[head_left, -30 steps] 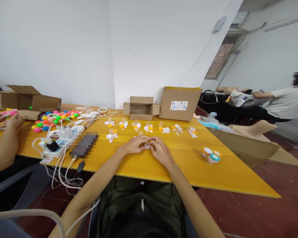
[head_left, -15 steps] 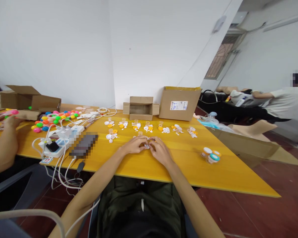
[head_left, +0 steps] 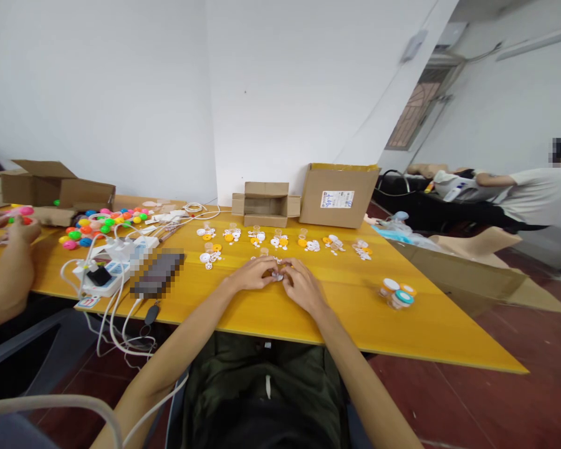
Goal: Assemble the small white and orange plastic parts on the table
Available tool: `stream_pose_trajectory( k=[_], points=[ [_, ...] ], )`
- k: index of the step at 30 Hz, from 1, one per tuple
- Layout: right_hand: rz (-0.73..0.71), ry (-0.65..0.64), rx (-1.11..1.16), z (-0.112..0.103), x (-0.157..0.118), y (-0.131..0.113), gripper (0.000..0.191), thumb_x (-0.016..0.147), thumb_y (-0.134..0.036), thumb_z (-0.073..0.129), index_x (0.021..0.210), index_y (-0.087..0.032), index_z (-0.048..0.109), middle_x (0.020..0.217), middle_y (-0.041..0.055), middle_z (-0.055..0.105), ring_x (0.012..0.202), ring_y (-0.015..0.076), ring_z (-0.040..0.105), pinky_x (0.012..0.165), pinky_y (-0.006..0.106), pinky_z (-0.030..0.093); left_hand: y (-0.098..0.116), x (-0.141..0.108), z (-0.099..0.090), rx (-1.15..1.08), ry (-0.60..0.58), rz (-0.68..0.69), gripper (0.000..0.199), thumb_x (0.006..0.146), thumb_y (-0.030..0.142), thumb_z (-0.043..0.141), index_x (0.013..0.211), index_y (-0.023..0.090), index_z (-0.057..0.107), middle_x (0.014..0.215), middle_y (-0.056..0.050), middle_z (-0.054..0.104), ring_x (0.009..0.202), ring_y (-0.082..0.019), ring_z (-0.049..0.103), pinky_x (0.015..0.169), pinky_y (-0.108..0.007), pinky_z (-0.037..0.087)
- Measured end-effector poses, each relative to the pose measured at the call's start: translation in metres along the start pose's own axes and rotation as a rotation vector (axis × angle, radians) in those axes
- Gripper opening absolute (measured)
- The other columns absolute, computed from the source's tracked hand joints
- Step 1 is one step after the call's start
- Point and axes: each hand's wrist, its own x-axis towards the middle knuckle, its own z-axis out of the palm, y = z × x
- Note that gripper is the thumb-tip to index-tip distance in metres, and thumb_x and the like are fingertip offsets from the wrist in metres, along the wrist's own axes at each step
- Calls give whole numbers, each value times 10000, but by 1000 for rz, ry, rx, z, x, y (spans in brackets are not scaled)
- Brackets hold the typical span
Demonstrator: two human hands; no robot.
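Close together over the middle of the yellow table [head_left: 336, 312], my left hand [head_left: 256, 273] and my right hand [head_left: 302, 282] meet at the fingertips. Between them is a small whitish piece [head_left: 277, 276], too small to name; both hands are closed on it, and the fingers partly hide it. Just beyond the hands lie white parts and a clear cup [head_left: 264, 252]. Farther back, small groups of white discs [head_left: 313, 246], orange rings [head_left: 283, 242] and clear cups [head_left: 302, 234] form a row.
Lidded jars [head_left: 403, 297] stand at the right. A small open carton [head_left: 265, 209] and a large box [head_left: 339, 196] are against the wall. To the left are a phone [head_left: 159, 274], a power strip [head_left: 107, 279], cables, colourful balls [head_left: 85, 242] and another person's hands [head_left: 22, 231].
My hands stay in nearly the same place, with only a slight shift of the right fingers and the whitish piece. The other person's hands at the left moved a little.
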Motion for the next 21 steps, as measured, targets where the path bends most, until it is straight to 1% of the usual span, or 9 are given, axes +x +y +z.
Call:
stream_pose_trajectory(
  k=[7, 13, 17, 21],
  points=[
    [-6, 3, -12, 0, 0, 0, 275, 767, -40, 526, 854, -260, 666, 1118, 63, 674, 1055, 239, 629, 952, 388, 527, 2, 1, -1, 5, -8, -7, 20, 922, 219, 601, 909, 220, 616, 1025, -39, 653, 1018, -216, 617, 922, -334, 470],
    [-37, -8, -13, 0, 0, 0, 258, 790, -43, 516, 858, -254, 649, 1125, 71, 669, 1065, 240, 630, 949, 388, 524, 0, 1, 0, 3, -1, 0, 61, 943, 260, 584, 913, 220, 619, 1024, -42, 655, 1015, -214, 614, 927, -335, 474],
    [-34, -7, -11, 1, 0, 0, 221, 811, -62, 522, 851, -246, 637, 1115, 77, 671, 1054, 244, 632, 933, 388, 526, 0, 0, 0, -5, 5, 9, 30, 930, 227, 595, 916, 219, 621, 1013, -36, 655, 1012, -208, 615, 939, -333, 472],
    [-17, 1, -3, 2, 1, 1, 197, 823, -76, 531, 850, -242, 633, 1106, 77, 672, 1043, 242, 635, 930, 381, 524, 0, 0, 1, 0, 6, 9, 42, 933, 218, 588, 916, 219, 627, 1002, -35, 654, 1024, -208, 609, 944, -329, 466]
  ],
)
